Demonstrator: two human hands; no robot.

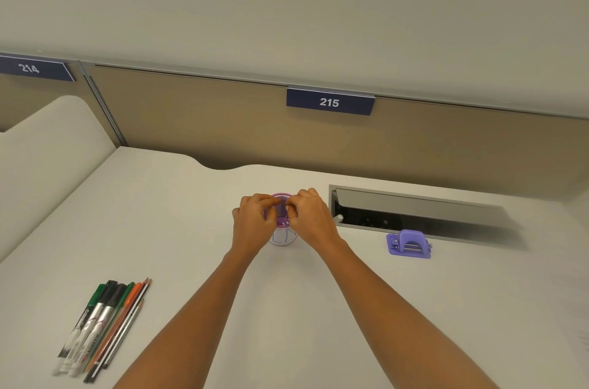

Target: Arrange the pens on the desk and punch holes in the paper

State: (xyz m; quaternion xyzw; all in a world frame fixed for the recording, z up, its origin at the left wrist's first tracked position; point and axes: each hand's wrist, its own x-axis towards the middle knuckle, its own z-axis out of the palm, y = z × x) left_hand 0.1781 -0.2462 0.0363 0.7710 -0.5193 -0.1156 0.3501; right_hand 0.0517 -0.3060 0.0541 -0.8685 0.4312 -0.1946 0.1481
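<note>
Several pens and pencils [105, 321] lie side by side in a neat row at the desk's front left. A small purple hole punch [409, 243] sits on the desk to the right. At the desk's middle both hands meet over a small purple-and-white cup-like holder [283, 231]. My left hand [253, 223] and my right hand [310, 219] have curled fingers pinching something purple at its top; what they pinch is mostly hidden. No sheet of paper is plainly visible.
An open cable hatch [414, 210] is sunk into the desk just behind the hole punch. A tan partition with a sign reading 215 [330, 101] closes the back. A curved divider [47, 159] rises at the left.
</note>
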